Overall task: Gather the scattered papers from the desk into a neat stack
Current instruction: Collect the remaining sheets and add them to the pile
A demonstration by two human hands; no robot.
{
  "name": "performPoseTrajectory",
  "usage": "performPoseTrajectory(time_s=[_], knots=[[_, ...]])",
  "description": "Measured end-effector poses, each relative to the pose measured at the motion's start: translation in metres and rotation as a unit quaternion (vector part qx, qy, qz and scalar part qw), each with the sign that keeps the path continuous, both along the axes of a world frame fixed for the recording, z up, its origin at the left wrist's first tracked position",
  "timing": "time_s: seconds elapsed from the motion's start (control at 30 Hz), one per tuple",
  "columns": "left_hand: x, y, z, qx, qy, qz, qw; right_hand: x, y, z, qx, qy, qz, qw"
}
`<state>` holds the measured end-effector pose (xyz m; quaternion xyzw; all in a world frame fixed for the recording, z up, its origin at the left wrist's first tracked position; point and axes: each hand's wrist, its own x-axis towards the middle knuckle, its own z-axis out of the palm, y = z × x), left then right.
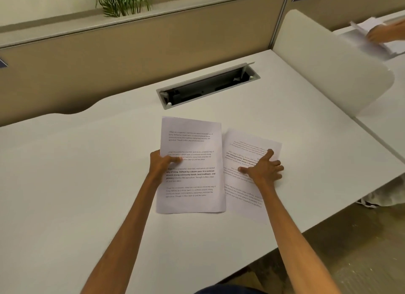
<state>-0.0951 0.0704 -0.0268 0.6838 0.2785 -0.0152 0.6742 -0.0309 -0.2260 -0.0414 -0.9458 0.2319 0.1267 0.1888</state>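
A stack of printed white papers (192, 144) is in the middle of the white desk (76, 173), text facing me. My left hand (161, 164) grips its left edge, thumb on top, and the stack looks lifted slightly off the desk. To its right a single printed sheet (245, 190) lies flat, turned upside down and a little askew, its left edge tucked under the stack. My right hand (264, 170) rests flat on this sheet with the fingers spread.
An open cable tray (208, 85) is sunk into the desk behind the papers. A tan partition (131, 50) runs along the back, a white curved divider (328, 61) on the right. Beyond it, another person's hand (385, 33) handles papers. The desk's front edge drops off at lower right.
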Motion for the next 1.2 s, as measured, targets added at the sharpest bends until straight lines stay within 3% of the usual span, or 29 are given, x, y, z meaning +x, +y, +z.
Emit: performPoseTrajectory(time_s=[0.17,0.33,0.43,0.53,0.6,0.67,0.83,0.93,1.07,1.2], knots=[[-0.009,0.001,-0.003,-0.013,0.004,0.029,0.999,0.002,0.001,0.016,0.113,-0.086,-0.027,0.989],[-0.022,0.009,-0.006,-0.037,0.002,0.077,0.996,0.01,0.018,0.072,0.222,-0.162,0.006,0.962],[-0.029,0.011,-0.007,-0.044,0.006,0.104,0.994,0.014,0.031,0.119,0.372,-0.175,0.06,0.91],[-0.033,0.01,-0.007,-0.06,0.019,0.142,0.988,0.015,0.038,0.155,0.531,-0.118,0.09,0.834],[-0.035,0.01,-0.005,-0.116,0.014,0.173,0.978,0.018,0.044,0.157,0.571,-0.095,0.1,0.809],[-0.037,0.012,-0.007,-0.19,-0.005,0.165,0.968,0.021,0.053,0.138,0.548,-0.089,0.106,0.825],[-0.044,0.015,-0.003,-0.279,-0.051,0.125,0.951,0.006,0.081,0.054,0.475,-0.044,0.135,0.869],[-0.05,0.009,-0.002,-0.235,-0.064,0.123,0.962,-0.009,0.092,0.021,0.414,-0.073,0.143,0.896],[-0.061,0.001,-0.006,-0.146,-0.047,0.141,0.978,-0.017,0.098,-0.009,0.404,-0.058,0.109,0.906],[-0.068,-0.003,-0.008,-0.123,-0.052,0.163,0.978,-0.016,0.106,-0.007,0.443,-0.023,0.123,0.888]])
